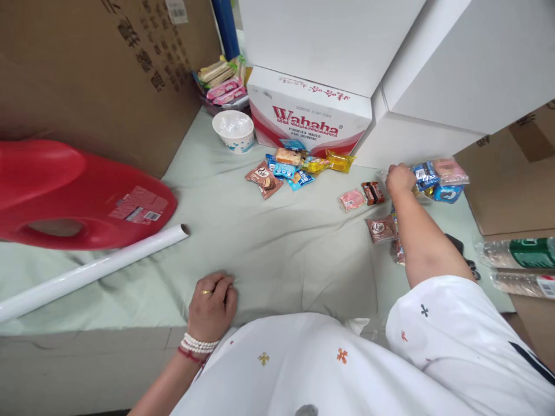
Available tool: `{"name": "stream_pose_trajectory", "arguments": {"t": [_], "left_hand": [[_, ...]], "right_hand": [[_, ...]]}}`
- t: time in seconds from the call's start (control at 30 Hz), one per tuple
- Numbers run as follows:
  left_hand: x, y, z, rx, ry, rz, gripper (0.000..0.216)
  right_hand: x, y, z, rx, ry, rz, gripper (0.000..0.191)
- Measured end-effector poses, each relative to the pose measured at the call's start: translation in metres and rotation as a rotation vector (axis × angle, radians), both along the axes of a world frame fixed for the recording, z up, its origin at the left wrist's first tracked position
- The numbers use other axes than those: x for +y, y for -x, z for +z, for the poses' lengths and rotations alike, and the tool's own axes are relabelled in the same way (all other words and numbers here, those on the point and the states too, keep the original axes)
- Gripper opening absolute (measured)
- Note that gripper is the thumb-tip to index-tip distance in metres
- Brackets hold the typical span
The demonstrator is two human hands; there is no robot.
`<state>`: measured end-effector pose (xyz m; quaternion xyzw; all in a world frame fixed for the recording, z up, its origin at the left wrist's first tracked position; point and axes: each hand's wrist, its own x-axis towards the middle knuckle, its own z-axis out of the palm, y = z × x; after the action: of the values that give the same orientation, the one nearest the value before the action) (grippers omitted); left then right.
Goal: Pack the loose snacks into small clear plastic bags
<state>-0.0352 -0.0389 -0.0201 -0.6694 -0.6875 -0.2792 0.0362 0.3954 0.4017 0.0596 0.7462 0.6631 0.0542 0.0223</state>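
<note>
My right hand (399, 178) reaches to the far right of the cloth. Its fingers are closed at the edge of a clear plastic bag (421, 198), whose film shows on both sides of the hand; the fingertips are partly hidden. Blue snack packs (447, 193) and a pink wrapped snack (451, 171) lie at the bag. Nearer me are a pink packet (351, 200), a small brown packet (373, 193) and a brown snack packet (381, 229), with more packets partly behind my forearm. My left hand (212, 306) rests curled on the cloth near the front edge, nothing visible in it.
A pile of snack packets (284, 164) lies before a Wahaba-style white-and-red carton (310, 118). Beside it stand a paper bowl (235, 132) and a snack basket (221, 107). A red jug (87, 196) and white roll (95, 271) occupy the left; plastic bottles (531, 253) lie right.
</note>
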Motion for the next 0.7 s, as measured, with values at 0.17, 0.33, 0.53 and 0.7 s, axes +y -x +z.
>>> {"name": "stream_pose_trajectory", "arguments": {"t": [0.17,0.33,0.53,0.7], "left_hand": [[-0.004,0.002,0.0,-0.162,-0.012,0.037,0.013],[0.018,-0.014,0.026,-0.535,0.092,0.059,0.012],[0.095,-0.083,0.062,-1.137,0.396,-0.092,0.031],[0.124,-0.117,0.059,-1.292,0.483,-0.233,0.037]], "right_hand": [[-0.02,0.01,0.025,0.146,-0.231,0.013,0.032],[-0.119,0.043,0.027,0.886,-0.347,0.061,0.031],[-0.265,0.112,-0.011,1.455,0.074,0.025,0.027],[-0.301,0.131,-0.01,1.309,0.071,0.211,0.017]]}}
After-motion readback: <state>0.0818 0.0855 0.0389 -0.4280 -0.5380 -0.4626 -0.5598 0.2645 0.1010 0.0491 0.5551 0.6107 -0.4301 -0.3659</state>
